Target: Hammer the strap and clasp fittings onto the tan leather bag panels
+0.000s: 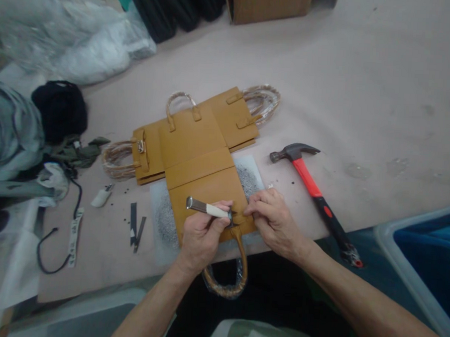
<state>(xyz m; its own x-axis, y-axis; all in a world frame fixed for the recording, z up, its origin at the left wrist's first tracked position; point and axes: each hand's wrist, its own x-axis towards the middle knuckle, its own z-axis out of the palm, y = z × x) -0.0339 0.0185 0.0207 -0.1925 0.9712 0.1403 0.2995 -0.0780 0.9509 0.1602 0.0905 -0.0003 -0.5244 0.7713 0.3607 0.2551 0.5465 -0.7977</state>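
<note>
A tan leather bag panel (205,187) with handles at both ends lies across a white pad (157,205) on the table. My left hand (202,237) is closed around a metal punch (210,208) wrapped in white. The punch leans left, its wide dark head at the leather by the near handle's base. Close to its right, my right hand (270,213) has thumb and fingers pinched together over the leather's edge; whatever they hold is too small to tell. The plastic-wrapped near handle (237,290) hangs past the table edge. A claw hammer (310,183) rests to the right.
More tan bag pieces (233,111) with wrapped handles lie beneath and beyond the panel. Two dark flat strips (132,221) and a black cord (41,254) are at left. Black bags (169,9) and a cardboard box (271,5) stand behind. A blue-lined bin (413,249) is at right.
</note>
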